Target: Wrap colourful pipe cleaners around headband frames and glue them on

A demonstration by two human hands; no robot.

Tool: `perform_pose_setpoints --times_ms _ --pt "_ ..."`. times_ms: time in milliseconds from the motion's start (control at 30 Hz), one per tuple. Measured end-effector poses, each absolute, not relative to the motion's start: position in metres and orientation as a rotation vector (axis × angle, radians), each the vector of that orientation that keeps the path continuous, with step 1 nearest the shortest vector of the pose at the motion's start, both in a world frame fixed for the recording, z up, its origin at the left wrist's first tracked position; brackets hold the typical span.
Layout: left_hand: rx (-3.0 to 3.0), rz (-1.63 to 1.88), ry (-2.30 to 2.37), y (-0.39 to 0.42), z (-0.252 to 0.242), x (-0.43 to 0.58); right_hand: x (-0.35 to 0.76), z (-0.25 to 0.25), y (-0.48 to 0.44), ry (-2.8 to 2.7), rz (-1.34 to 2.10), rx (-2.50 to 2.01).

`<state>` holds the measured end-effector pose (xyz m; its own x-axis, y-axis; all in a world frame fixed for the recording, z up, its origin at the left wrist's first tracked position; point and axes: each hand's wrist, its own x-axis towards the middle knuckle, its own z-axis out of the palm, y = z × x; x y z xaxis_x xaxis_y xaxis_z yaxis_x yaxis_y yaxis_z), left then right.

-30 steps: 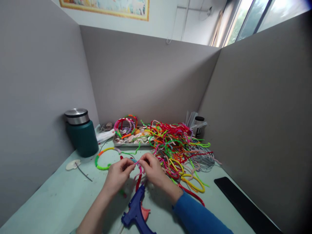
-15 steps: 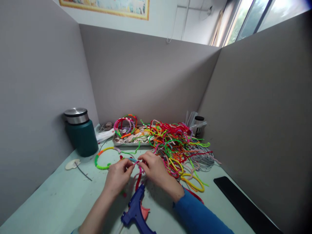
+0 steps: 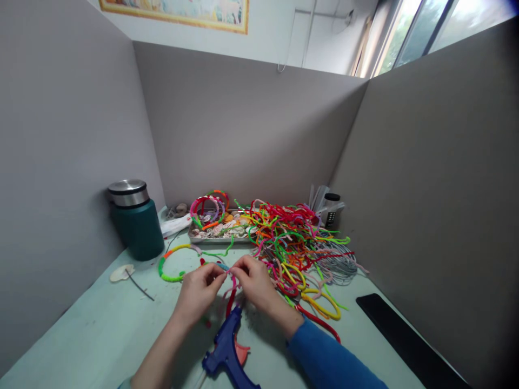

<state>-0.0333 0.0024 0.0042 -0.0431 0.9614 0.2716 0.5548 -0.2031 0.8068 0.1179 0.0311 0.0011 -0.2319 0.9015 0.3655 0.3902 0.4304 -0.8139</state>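
My left hand (image 3: 198, 294) and my right hand (image 3: 253, 283) meet over the middle of the pale green table (image 3: 93, 335). Both pinch a thin pink pipe cleaner (image 3: 231, 283) between thumb and fingers, fingertips almost touching. A loop wrapped in green, yellow and orange (image 3: 174, 265) lies just beyond my left hand. A big tangle of coloured pipe cleaners (image 3: 292, 243) spreads to the right of my right hand. A blue glue gun (image 3: 227, 351) lies on the table just below my hands.
A dark green flask with a steel lid (image 3: 135, 221) stands at the left wall. A metal tray (image 3: 214, 232) with small pieces and wrapped hoops (image 3: 208, 208) sits at the back. A black slab (image 3: 405, 337) lies at the right. Grey partitions enclose the desk.
My hands have stayed in place, shifting only slightly while working the pink pipe cleaner between the fingertips. Nothing else has moved.
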Motion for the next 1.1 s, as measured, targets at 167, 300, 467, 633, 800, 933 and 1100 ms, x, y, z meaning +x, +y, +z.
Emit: perform_pose_setpoints --times_ms 167,300,467,633,800,933,1100 --pt "1.368 1.154 1.320 0.002 0.007 -0.030 0.105 -0.003 0.026 -1.348 1.305 -0.900" --pt "1.452 1.146 1.486 0.004 0.001 -0.034 0.110 -0.002 0.032 -1.442 1.310 -0.948" --pt "1.894 1.093 1.767 0.004 -0.003 -0.038 0.126 0.008 0.034 -1.979 0.600 -0.984" --pt "2.046 1.040 1.800 0.003 -0.002 -0.035 0.126 0.009 0.025 -2.317 0.136 -1.123" --pt "2.120 1.028 1.786 0.001 0.000 -0.034 0.123 0.005 0.024 -2.411 -0.016 -1.184" --pt "2.072 1.061 1.726 0.001 0.003 -0.033 0.122 -0.001 0.024 -2.366 0.004 -1.210" --pt "1.705 1.163 1.547 0.002 0.006 -0.033 0.117 -0.002 0.023 -2.072 0.385 -1.148"
